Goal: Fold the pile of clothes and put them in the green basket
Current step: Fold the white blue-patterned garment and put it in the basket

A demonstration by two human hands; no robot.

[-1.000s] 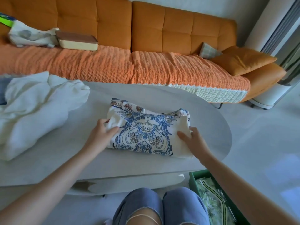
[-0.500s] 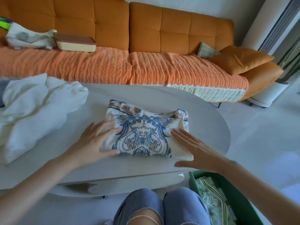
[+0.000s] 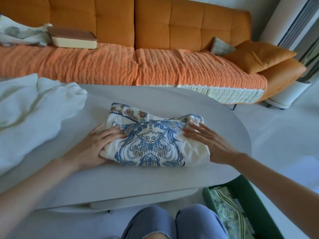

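On the table (image 3: 155,178) the folded cloth (image 3: 151,140) lies at the centre, with the left hand (image 3: 96,145) at its 9 o'clock and the right hand (image 3: 212,144) at 3 pressing flat and gripping nothing; the fold seems done, so next they must grasp it for the basket (image 3: 248,188) at 5 o'clock.

On record were: one counter (image 3: 138,178); one folded blue-patterned garment (image 3: 151,144); one white heap of cloth (image 3: 34,114); one green basket (image 3: 248,194) holding one green printed cloth (image 3: 226,211); two hands, left hand (image 3: 96,145) and right hand (image 3: 212,144); one sofa (image 3: 172,23); two cushions, orange cushion (image 3: 259,55) and checked cushion (image 3: 221,48); one box (image 3: 72,37).
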